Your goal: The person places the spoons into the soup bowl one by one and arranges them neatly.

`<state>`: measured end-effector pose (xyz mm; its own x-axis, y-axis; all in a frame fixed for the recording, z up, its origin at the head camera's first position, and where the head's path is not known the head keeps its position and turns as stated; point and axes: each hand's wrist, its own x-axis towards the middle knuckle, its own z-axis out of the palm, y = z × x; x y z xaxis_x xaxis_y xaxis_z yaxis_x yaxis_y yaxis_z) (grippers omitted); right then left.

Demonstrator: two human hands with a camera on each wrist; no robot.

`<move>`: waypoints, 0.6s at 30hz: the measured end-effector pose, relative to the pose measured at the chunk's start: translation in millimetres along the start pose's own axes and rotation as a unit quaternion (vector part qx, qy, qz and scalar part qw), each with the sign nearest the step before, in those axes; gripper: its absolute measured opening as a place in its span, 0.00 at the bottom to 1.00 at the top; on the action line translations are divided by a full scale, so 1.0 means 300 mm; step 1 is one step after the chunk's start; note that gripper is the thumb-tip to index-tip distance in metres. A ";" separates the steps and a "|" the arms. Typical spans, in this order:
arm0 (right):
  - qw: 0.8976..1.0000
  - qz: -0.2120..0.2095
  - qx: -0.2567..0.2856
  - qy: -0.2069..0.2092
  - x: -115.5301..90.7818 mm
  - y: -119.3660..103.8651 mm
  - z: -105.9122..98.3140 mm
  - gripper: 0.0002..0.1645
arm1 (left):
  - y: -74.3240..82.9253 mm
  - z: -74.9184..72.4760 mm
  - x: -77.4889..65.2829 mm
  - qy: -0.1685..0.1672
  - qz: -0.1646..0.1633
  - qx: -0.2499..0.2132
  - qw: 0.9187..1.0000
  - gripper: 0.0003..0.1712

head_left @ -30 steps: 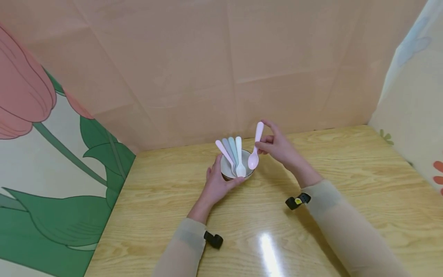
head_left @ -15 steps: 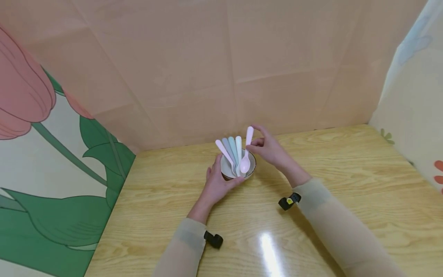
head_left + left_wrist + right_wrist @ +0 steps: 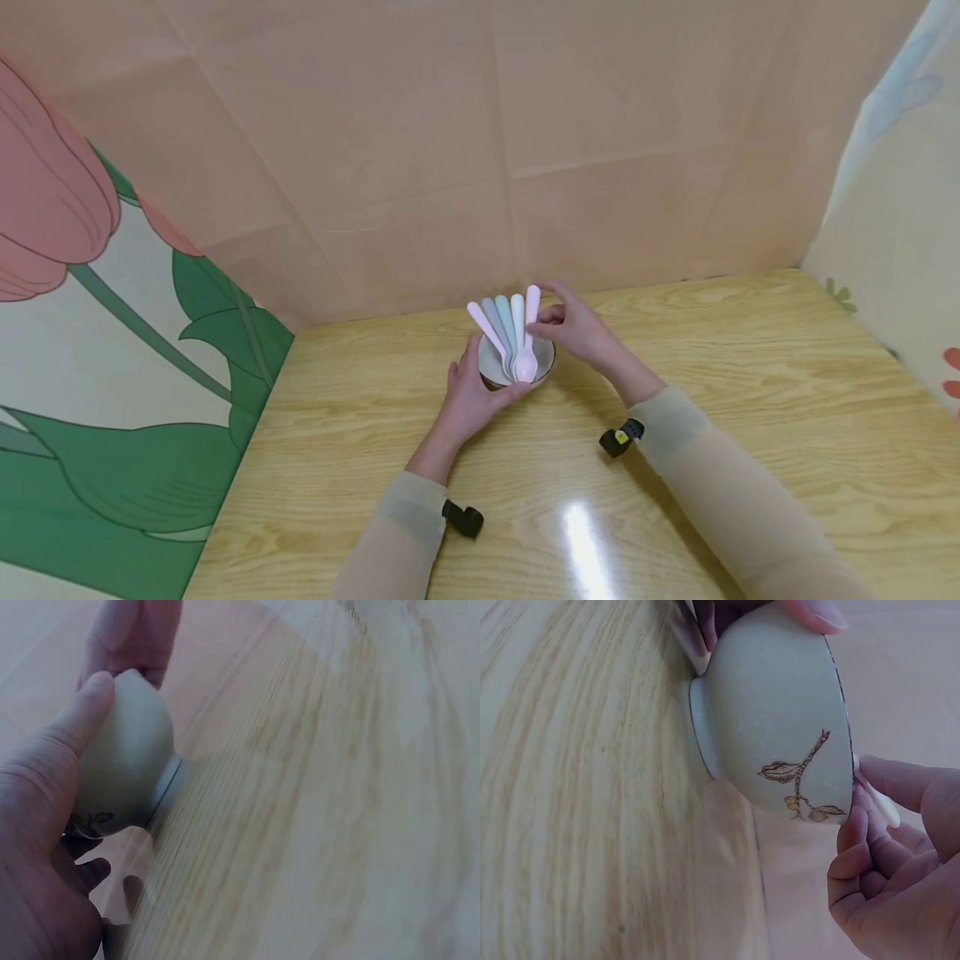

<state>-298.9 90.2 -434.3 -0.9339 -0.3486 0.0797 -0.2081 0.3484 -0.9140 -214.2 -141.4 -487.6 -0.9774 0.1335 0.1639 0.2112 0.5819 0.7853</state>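
A white bowl [image 3: 542, 351] with a dark rim stands near the table's back edge; brown leaf sprigs decorate its outer wall [image 3: 776, 697] in the right wrist view. My left hand [image 3: 471, 402] grips its left side, thumb at the front rim. Several small spoons fan out in it, handles up: a pink spoon [image 3: 484, 323] at the left, then a grey-blue spoon [image 3: 491, 313], a green spoon [image 3: 503, 313] and a white spoon [image 3: 517, 310]. At the right end, my right hand [image 3: 585, 332] pinches the handle of another pink spoon [image 3: 532, 305], whose scoop lies inside the bowl.
The wooden table [image 3: 360, 400] meets a pinkish cloth backdrop [image 3: 390, 167] just behind the bowl. A tulip-patterned panel [image 3: 135, 467] borders the left side and a pale panel [image 3: 900, 250] the right. Each wrist wears a small black camera [image 3: 462, 519].
My right hand has moved left and lowered the pink spoon from beside the rim into the bowl, in front of the white spoon. My left hand has stayed on the bowl.
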 end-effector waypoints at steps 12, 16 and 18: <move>1.000 0.016 0.002 0.000 0.001 0.006 0.001 0.48 | -0.001 0.001 -0.001 0.000 -0.004 -0.008 1.000 0.65; 1.000 0.013 -0.006 0.009 0.006 0.010 0.002 0.46 | 0.000 -0.001 0.000 0.001 -0.004 -0.006 1.000 0.65; 1.000 0.009 -0.011 0.012 0.007 0.012 0.004 0.45 | -0.001 0.000 0.001 0.002 -0.003 -0.005 1.000 0.64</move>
<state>-301.3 89.7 -437.8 -0.9445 -0.3203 0.0727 -0.1964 0.3733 -0.9067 -214.5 -141.6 -487.7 -0.9788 0.1258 0.1616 0.2047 0.5752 0.7920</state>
